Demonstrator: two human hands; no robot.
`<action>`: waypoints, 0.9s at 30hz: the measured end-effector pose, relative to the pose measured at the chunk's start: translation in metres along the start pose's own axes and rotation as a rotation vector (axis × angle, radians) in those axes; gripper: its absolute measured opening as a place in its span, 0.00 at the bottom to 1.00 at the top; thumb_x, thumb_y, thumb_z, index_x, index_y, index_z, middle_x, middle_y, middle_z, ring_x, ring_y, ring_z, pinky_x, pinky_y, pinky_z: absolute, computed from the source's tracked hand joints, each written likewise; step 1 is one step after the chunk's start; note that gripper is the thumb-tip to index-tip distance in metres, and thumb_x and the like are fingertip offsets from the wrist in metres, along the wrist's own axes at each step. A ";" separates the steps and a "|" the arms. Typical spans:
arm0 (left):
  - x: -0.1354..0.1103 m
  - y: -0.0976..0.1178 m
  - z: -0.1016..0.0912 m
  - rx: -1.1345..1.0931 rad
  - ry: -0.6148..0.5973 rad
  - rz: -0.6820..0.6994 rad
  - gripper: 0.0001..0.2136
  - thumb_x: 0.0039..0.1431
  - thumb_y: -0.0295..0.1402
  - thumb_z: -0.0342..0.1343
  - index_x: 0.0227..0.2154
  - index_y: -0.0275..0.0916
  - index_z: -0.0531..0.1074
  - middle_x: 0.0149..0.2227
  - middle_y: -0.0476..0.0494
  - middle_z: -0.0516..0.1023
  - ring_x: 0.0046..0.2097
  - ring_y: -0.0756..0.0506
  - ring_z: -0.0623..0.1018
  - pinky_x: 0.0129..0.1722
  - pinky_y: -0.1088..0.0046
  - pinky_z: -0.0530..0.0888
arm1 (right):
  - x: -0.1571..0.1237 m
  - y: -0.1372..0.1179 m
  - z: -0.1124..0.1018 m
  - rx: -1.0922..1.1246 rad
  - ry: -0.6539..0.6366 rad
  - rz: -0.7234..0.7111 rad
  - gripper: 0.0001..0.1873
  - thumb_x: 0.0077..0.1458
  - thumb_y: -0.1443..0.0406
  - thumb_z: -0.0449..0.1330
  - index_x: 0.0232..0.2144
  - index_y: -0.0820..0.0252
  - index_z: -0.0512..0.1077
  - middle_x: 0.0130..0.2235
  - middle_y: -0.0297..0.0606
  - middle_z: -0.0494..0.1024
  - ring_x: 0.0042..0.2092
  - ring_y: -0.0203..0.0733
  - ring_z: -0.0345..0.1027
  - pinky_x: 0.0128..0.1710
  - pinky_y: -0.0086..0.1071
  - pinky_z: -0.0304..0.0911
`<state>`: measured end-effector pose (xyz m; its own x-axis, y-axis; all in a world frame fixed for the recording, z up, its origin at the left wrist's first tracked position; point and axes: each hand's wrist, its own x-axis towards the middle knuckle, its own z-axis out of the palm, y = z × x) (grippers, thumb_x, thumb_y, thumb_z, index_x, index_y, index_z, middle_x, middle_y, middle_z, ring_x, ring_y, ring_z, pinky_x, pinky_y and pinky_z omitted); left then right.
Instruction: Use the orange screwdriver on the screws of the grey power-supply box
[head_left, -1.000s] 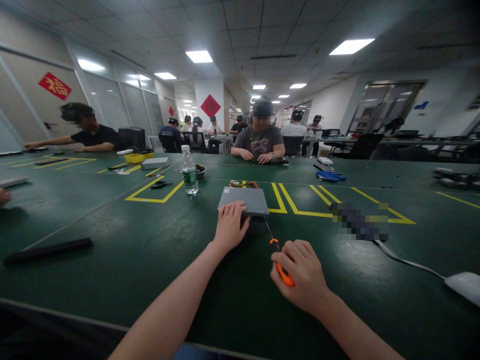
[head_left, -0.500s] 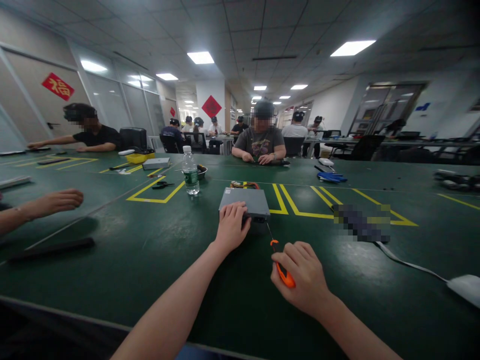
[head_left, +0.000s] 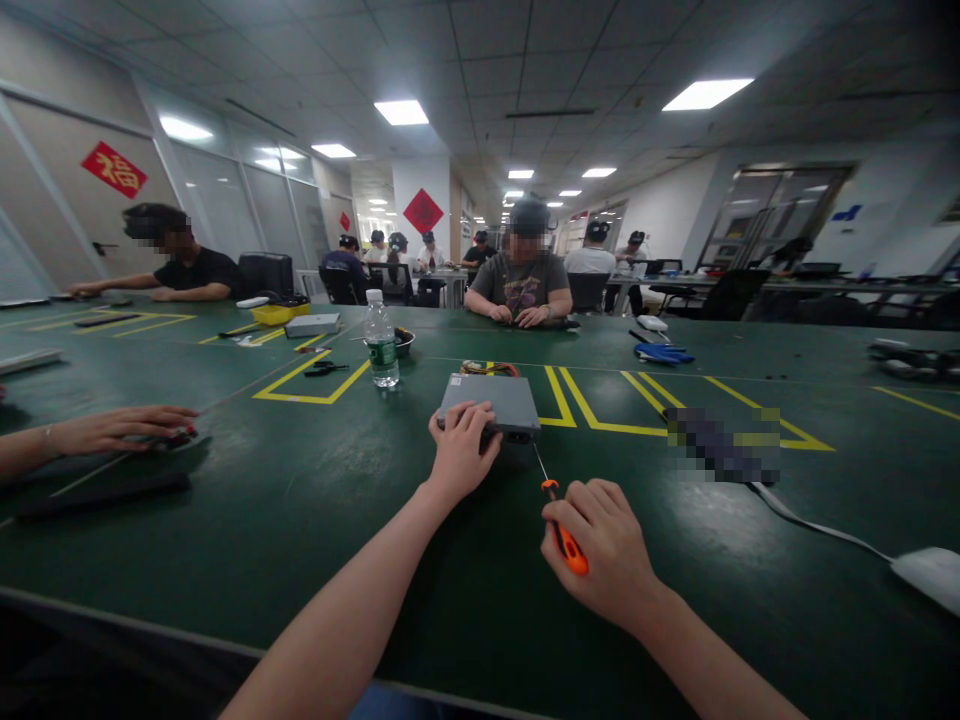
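A grey metal computer power supply [head_left: 499,398] lies on the green table, with a bundle of coloured wires [head_left: 487,369] behind it. My left hand [head_left: 466,445] grips its near left part, fingers over the top and thumb against the front face. In my right hand [head_left: 604,545] is an orange and black screwdriver [head_left: 571,548], held by its handle. The thin shaft points up and left to the lower right front of the power supply. Whether the tip sits in a screw is too small to tell.
A water bottle [head_left: 382,345] stands left of the power supply, before a metal bowl [head_left: 404,343]. Another person's hand [head_left: 124,430] is on the left, near a black bar [head_left: 105,498]. Blue gloves [head_left: 664,354] and a white cable [head_left: 817,535] lie right.
My hands and the power supply stay almost in place; the screwdriver handle has turned slightly. The other person's hand at left has come lower and right, with a small red and dark thing under its fingers.
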<state>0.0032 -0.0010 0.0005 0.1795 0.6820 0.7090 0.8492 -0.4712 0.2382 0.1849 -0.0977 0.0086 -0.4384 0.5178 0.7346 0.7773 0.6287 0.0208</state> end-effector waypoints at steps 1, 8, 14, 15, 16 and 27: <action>0.000 0.000 0.000 -0.002 0.001 0.001 0.09 0.55 0.35 0.51 0.40 0.46 0.64 0.50 0.48 0.70 0.54 0.42 0.64 0.52 0.51 0.54 | 0.000 0.000 0.000 0.006 0.005 0.009 0.05 0.50 0.66 0.52 0.28 0.60 0.67 0.27 0.36 0.67 0.30 0.37 0.59 0.36 0.35 0.54; 0.000 -0.001 0.002 -0.012 0.008 0.001 0.09 0.54 0.35 0.52 0.40 0.46 0.64 0.50 0.49 0.70 0.53 0.42 0.63 0.53 0.52 0.53 | -0.004 0.006 0.004 0.032 0.095 0.054 0.06 0.52 0.66 0.53 0.35 0.62 0.64 0.28 0.35 0.71 0.28 0.34 0.62 0.36 0.35 0.56; 0.000 0.000 0.001 0.000 -0.011 -0.018 0.09 0.55 0.36 0.51 0.40 0.46 0.64 0.51 0.50 0.69 0.54 0.43 0.63 0.53 0.53 0.52 | -0.001 0.000 0.003 0.015 0.053 -0.016 0.05 0.50 0.67 0.53 0.29 0.61 0.68 0.26 0.35 0.67 0.29 0.36 0.59 0.37 0.35 0.54; 0.000 0.000 0.001 0.004 -0.014 -0.022 0.09 0.55 0.36 0.51 0.40 0.46 0.64 0.51 0.50 0.69 0.54 0.43 0.63 0.53 0.53 0.52 | -0.001 -0.001 0.002 0.011 0.052 -0.012 0.05 0.50 0.67 0.53 0.29 0.61 0.69 0.26 0.35 0.66 0.29 0.36 0.58 0.37 0.35 0.54; 0.000 0.001 0.001 0.007 -0.016 -0.025 0.09 0.55 0.36 0.51 0.40 0.46 0.64 0.51 0.50 0.69 0.54 0.43 0.63 0.53 0.54 0.52 | 0.000 -0.001 0.001 0.009 0.046 -0.008 0.06 0.50 0.67 0.53 0.28 0.60 0.69 0.26 0.35 0.66 0.29 0.36 0.58 0.36 0.35 0.54; 0.000 0.000 0.001 0.009 -0.012 -0.025 0.09 0.55 0.36 0.51 0.40 0.46 0.65 0.51 0.49 0.69 0.54 0.43 0.63 0.53 0.53 0.52 | -0.003 0.003 0.005 0.009 0.092 0.019 0.05 0.52 0.66 0.53 0.31 0.62 0.65 0.26 0.34 0.69 0.26 0.33 0.61 0.37 0.35 0.55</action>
<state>0.0035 -0.0007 -0.0006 0.1639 0.7001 0.6950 0.8578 -0.4491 0.2501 0.1864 -0.0946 0.0030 -0.3799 0.4744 0.7942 0.7811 0.6244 0.0006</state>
